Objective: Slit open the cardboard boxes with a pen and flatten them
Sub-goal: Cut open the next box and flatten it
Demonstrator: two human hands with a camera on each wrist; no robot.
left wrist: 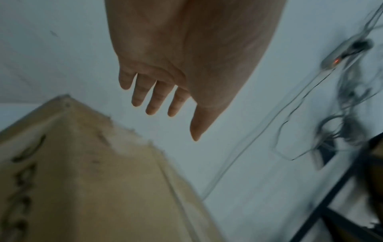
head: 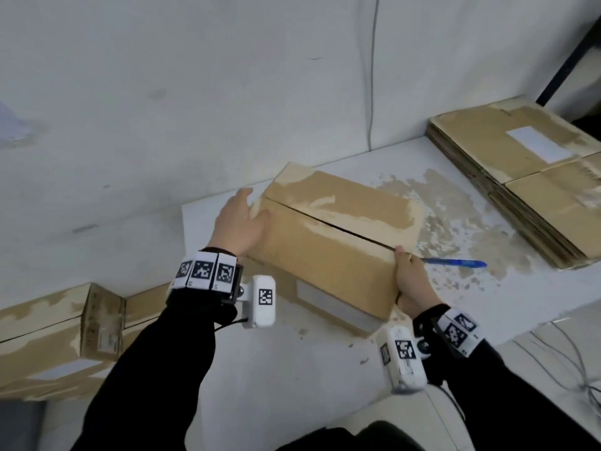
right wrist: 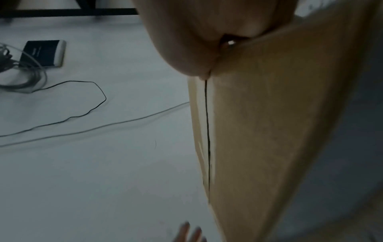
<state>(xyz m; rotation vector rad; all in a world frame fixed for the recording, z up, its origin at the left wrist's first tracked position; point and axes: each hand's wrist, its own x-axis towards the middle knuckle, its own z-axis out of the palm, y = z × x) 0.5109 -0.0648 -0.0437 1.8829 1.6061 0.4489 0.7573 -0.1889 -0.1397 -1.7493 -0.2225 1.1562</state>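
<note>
A brown cardboard box point(head: 325, 242) lies on the white table point(head: 292, 369), and the seam point(head: 341, 227) along its top gapes as a dark slit. My left hand point(head: 239, 222) rests against the box's far left end, thumb on the top edge. In the left wrist view its fingers point(left wrist: 153, 99) are straight, with the box point(left wrist: 82, 180) below them. My right hand point(head: 411, 278) sits at the near right corner, where the slit ends. It grips a blue pen point(head: 455, 262), which sticks out to the right. The right wrist view shows the slit point(right wrist: 207, 131) running away from that fist point(right wrist: 196, 41).
A stack of flattened boxes point(head: 520, 177) lies at the table's back right. More taped boxes point(head: 58, 333) stand low at the left. Cables point(head: 553, 362) trail over the floor to the right, near a power strip point(left wrist: 342, 55). The wall is close behind the table.
</note>
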